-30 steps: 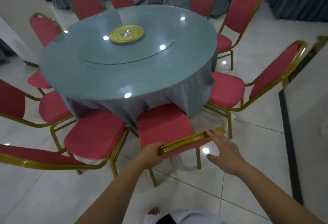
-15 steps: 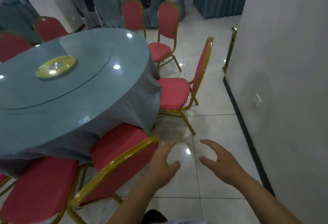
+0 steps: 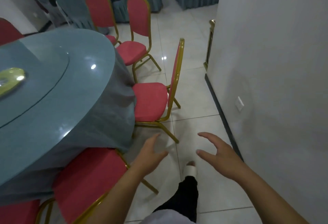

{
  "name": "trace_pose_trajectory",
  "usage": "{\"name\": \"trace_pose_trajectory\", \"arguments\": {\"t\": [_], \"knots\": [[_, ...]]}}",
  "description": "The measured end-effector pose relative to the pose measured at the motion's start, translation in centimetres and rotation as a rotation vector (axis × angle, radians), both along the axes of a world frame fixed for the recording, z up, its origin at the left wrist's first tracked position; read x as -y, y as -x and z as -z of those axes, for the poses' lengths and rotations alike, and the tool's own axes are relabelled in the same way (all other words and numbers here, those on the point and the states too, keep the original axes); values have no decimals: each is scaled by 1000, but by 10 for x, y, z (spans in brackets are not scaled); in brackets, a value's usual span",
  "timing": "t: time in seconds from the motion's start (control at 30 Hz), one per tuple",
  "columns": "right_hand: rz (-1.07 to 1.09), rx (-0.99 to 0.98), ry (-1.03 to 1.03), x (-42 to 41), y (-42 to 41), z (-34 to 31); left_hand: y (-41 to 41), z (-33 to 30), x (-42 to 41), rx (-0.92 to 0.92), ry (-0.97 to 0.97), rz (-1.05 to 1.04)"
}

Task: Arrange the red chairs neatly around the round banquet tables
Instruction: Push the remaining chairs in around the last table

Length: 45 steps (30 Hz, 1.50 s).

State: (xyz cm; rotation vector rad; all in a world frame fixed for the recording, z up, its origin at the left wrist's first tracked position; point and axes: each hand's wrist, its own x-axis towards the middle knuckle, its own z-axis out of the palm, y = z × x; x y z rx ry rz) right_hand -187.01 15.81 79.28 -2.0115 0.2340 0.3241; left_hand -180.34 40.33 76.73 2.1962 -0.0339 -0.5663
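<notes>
Both arms are reaching forward over the tiled floor [image 3: 191, 74], palms facing each other. The left hand [image 3: 150, 154] is hanging with fingers loosely spread, grasping nothing; the right hand [image 3: 218, 154] is cupping the air, fingers gently bent, likewise holding nothing. Ahead of them a red chair [image 3: 152, 101] is sitting with its seat just beside the round table [image 3: 53, 88], perhaps brushing the draped cloth. Another red chair [image 3: 88, 181] is sitting tucked under the table's near edge, below the left forearm. A foot [image 3: 190, 168] is stepping between the hands.
</notes>
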Motion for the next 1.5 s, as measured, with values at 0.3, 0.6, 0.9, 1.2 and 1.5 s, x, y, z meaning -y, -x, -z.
{"name": "trace_pose_trajectory", "arguments": {"t": [0.3, 0.6, 0.9, 1.2, 1.5], "knots": [[-122, -8, 205, 77, -211, -42, -219, -25, 100, -25, 171, -100], [-340, 21, 361, 116, -368, -46, -331, -11, 148, -172, 144, -177], [-896, 316, 818, 113, -566, -16, -375, 25, 198, -124, -9, -455], [-1253, 524, 833, 110, -644, 0, -373, 25, 211, -199, -91, -632], [-1320, 471, 762, 114, -632, 9, -341, 18, 227, -183, -159, -645]]}}
